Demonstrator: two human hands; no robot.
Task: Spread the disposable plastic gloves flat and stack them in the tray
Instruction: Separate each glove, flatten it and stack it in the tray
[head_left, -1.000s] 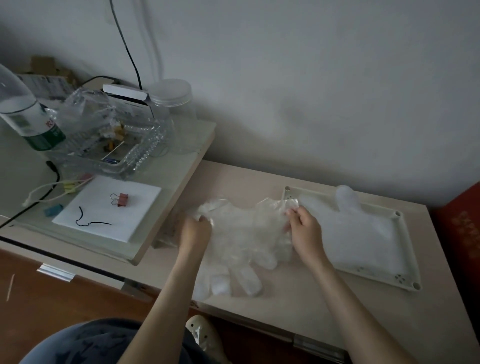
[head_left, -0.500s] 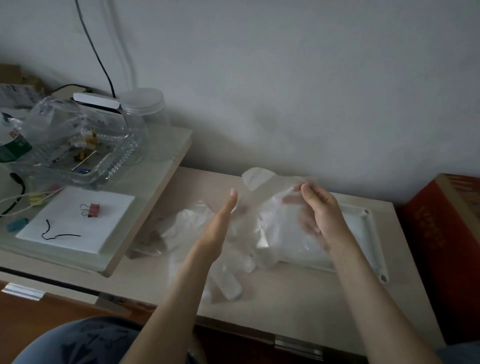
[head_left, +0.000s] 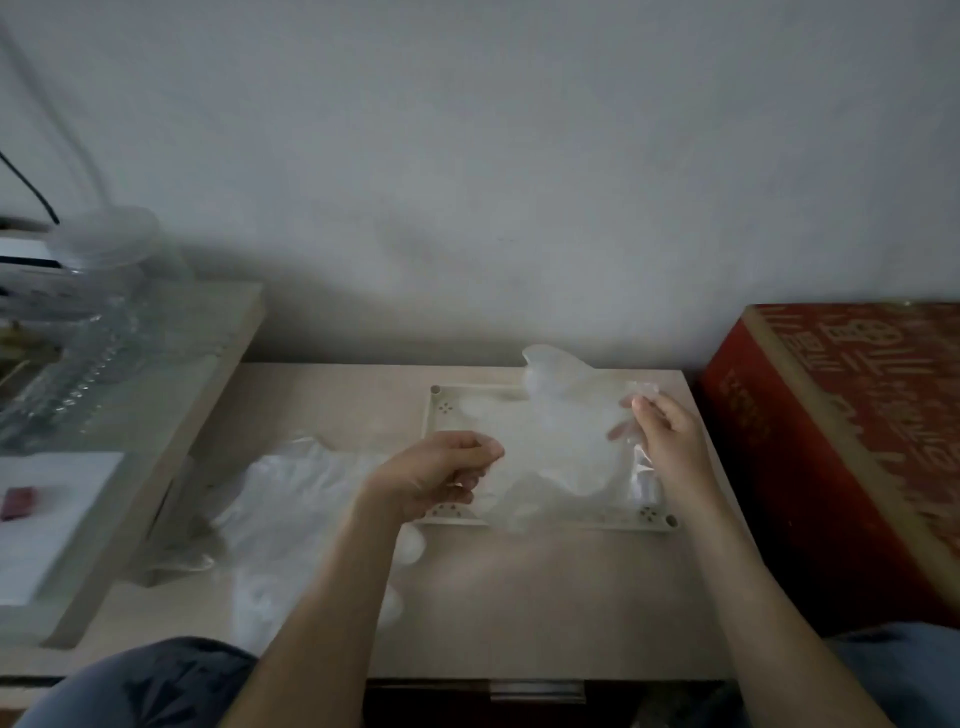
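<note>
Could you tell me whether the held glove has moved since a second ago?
Yes, rightward: the glove was left of the tray, now over it.

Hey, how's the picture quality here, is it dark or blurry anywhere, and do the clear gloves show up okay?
Head view: dim, flat light; the jar and the left edge are smeared with blur; the glove pinched by the left hand and right hand over the tray is faint, its edges hard to trace; the hands look fairly sharp.

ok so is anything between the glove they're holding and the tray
Nothing visible. The left hand and right hand hold the glove over the tray; the other gloves lie on the table to its left.
</note>
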